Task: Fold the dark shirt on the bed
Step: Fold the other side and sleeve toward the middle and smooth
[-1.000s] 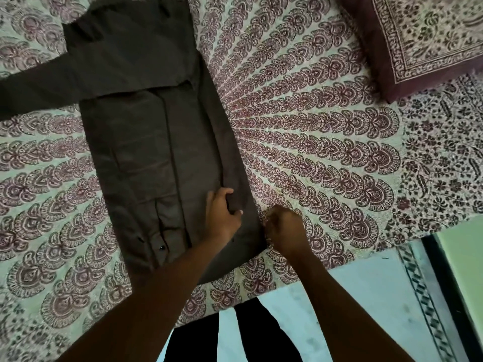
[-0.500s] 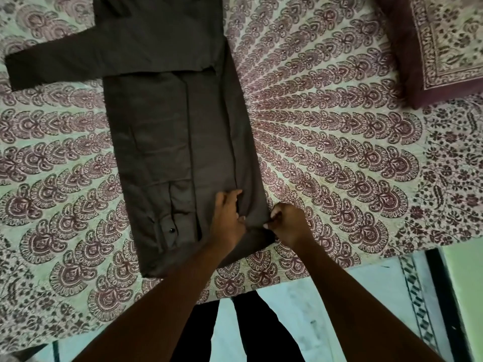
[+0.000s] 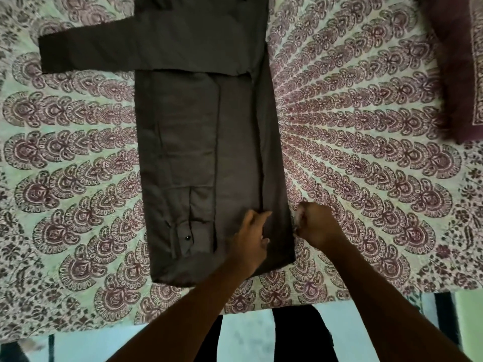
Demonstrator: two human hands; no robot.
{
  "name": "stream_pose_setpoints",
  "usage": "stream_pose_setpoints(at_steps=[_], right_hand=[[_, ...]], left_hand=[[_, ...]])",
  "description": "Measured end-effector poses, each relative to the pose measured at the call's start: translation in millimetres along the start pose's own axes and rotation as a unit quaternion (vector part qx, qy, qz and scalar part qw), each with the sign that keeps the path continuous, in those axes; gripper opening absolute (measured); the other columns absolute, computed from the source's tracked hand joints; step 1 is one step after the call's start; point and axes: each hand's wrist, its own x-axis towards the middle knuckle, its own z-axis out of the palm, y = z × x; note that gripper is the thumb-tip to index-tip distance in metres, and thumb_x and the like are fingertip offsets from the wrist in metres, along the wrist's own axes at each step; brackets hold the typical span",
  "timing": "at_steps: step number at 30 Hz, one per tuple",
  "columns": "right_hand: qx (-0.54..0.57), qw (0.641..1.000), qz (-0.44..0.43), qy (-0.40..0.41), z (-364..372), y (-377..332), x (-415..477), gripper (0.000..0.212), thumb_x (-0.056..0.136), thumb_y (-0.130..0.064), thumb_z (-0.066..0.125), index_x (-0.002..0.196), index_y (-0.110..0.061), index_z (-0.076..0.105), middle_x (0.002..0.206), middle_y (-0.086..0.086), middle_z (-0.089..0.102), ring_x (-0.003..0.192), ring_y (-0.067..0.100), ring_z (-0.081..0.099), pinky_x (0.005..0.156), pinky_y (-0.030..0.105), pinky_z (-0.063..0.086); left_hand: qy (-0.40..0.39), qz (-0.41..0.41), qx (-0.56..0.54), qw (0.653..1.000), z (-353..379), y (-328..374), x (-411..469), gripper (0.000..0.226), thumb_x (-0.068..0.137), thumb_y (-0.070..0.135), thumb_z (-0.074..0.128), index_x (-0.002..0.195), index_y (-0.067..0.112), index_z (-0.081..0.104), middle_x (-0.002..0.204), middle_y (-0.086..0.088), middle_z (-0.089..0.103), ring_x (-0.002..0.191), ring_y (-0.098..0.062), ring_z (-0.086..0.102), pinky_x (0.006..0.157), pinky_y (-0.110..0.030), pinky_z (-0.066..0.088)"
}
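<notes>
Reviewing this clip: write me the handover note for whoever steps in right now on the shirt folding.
Left grip: on the dark shirt near its hem, pinching a lengthwise crease.
Right grip: fingers curled at the shirt's right edge, seemingly pinching it; blurred.
Shirt lies flat on the bedsheet, hem toward the person.
Done: body narrowed to a long strip; one sleeve laid down it, cuff near the hem.
To do: other sleeve juts left onto the sheet; fold it in, then fold crosswise.
</notes>
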Motion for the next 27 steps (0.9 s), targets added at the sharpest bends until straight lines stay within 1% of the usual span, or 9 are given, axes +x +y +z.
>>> stream_pose_setpoints(at_steps=[3, 7, 10, 12, 15, 18, 20, 24, 27], right_hand=[[-0.081, 0.980, -0.167, 0.069, -1, 6, 8, 0.026, 0.075, -0.012, 0.069, 0.094, -0.022, 0.056, 0.100, 0.005, 0.055, 0.092, 0.021, 0.055, 0.076, 0.037, 0.056], [-0.271, 0.874, -0.393, 0.090, -5, 11, 18, 0.049, 0.080, -0.031, 0.073, 0.124, -0.012, 0.063, 0.133, 0.012, 0.054, 0.121, 0.031, 0.055, 0.094, 0.048, 0.054], [-0.352, 0.801, -0.483, 0.038, -10, 27, 46, 0.060, 0.098, -0.042, 0.049, 0.149, -0.010, 0.050, 0.158, 0.012, 0.045, 0.143, 0.032, 0.046, 0.107, 0.053, 0.041], [-0.389, 0.774, -0.499, 0.027, -22, 31, 69, 0.066, 0.104, -0.053, 0.041, 0.158, -0.016, 0.039, 0.167, 0.006, 0.033, 0.152, 0.028, 0.035, 0.113, 0.057, 0.032], [-0.393, 0.791, -0.468, 0.041, -52, 14, 107, 0.074, 0.101, -0.071, 0.031, 0.162, -0.029, 0.028, 0.172, -0.002, 0.021, 0.159, 0.023, 0.019, 0.115, 0.062, 0.024], [-0.378, 0.833, -0.400, 0.064, -82, -15, 148, 0.079, 0.097, -0.077, 0.019, 0.162, -0.033, 0.026, 0.172, -0.003, 0.018, 0.159, 0.024, 0.019, 0.116, 0.065, 0.023], [-0.357, 0.860, -0.357, 0.081, -98, -31, 173, 0.079, 0.097, -0.076, 0.023, 0.162, -0.033, 0.025, 0.173, -0.002, 0.016, 0.158, 0.029, 0.020, 0.116, 0.068, 0.023], [-0.333, 0.876, -0.333, 0.106, -116, -46, 195, 0.080, 0.098, -0.072, 0.029, 0.163, -0.025, 0.023, 0.174, 0.007, 0.007, 0.158, 0.035, 0.013, 0.119, 0.066, 0.013], [-0.352, 0.837, -0.407, 0.101, -112, -40, 190, 0.080, 0.099, -0.068, 0.032, 0.162, -0.017, 0.029, 0.173, 0.011, 0.012, 0.158, 0.032, 0.016, 0.121, 0.066, 0.019]], left_hand=[[0.018, 0.004, 0.106, 0.994, -4, 6, -3, 0.071, 0.088, 0.029, 0.073, 0.150, 0.034, 0.036, 0.142, 0.002, 0.030, 0.118, -0.027, 0.055, 0.092, -0.045, 0.054], [0.083, -0.029, 0.252, 0.964, -8, 15, -2, 0.098, 0.079, 0.052, 0.077, 0.158, 0.031, 0.024, 0.149, -0.003, 0.027, 0.125, -0.031, 0.039, 0.096, -0.050, 0.043], [0.072, -0.050, 0.280, 0.956, -1, 18, 0, 0.107, 0.079, 0.055, 0.076, 0.161, 0.032, 0.011, 0.162, 0.002, 0.012, 0.134, -0.029, 0.025, 0.102, -0.057, 0.036], [0.066, -0.061, 0.287, 0.954, 1, 22, 2, 0.115, 0.073, 0.053, 0.081, 0.162, 0.028, 0.012, 0.167, 0.004, 0.007, 0.142, -0.030, 0.019, 0.102, -0.065, 0.035], [0.057, -0.054, 0.299, 0.951, 0, 33, 10, 0.124, 0.063, 0.044, 0.087, 0.162, 0.021, 0.016, 0.171, 0.005, 0.003, 0.154, -0.032, 0.017, 0.103, -0.073, 0.031], [0.044, -0.035, 0.302, 0.952, 0, 42, 21, 0.118, 0.077, 0.034, 0.078, 0.163, 0.024, -0.002, 0.169, 0.010, -0.019, 0.158, -0.030, -0.009, 0.111, -0.077, 0.019], [0.044, -0.046, 0.309, 0.949, 0, 47, 28, 0.123, 0.075, 0.034, 0.078, 0.162, 0.025, -0.009, 0.168, 0.010, -0.024, 0.157, -0.030, -0.013, 0.112, -0.076, 0.014], [0.069, -0.058, 0.341, 0.936, 4, 51, 38, 0.133, 0.057, 0.034, 0.088, 0.163, 0.026, 0.009, 0.172, 0.004, 0.003, 0.155, -0.034, 0.016, 0.107, -0.073, 0.026], [0.074, -0.044, 0.360, 0.929, 0, 44, 42, 0.140, 0.041, 0.043, 0.094, 0.161, 0.028, 0.023, 0.168, 0.002, 0.022, 0.148, -0.035, 0.032, 0.102, -0.071, 0.034]])
